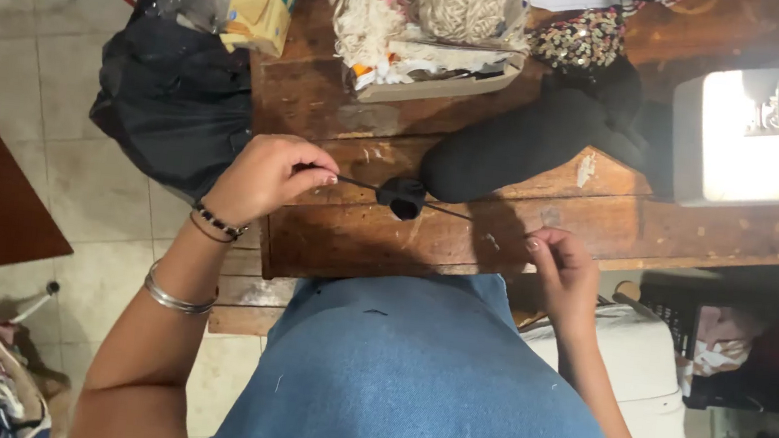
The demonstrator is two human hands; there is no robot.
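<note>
Black cord [452,211], knotted fabric lump midway

table [359,235]: worn brown wood, scuffed, pale paint flecks, dull finish
thread [359,184]: thin, dark, matt
knot piece [401,196]: black cloth, soft, matt
black fabric [520,146]: thick, matt cloth
sequin patch [578,39]: glittery, glossy
yarn ball [461,2]: coarse beige fibre, rough
bangles [174,299]: polished metal
skirt [420,393]: blue denim, matt weave
floor [32,70]: pale tile, smooth
</note>
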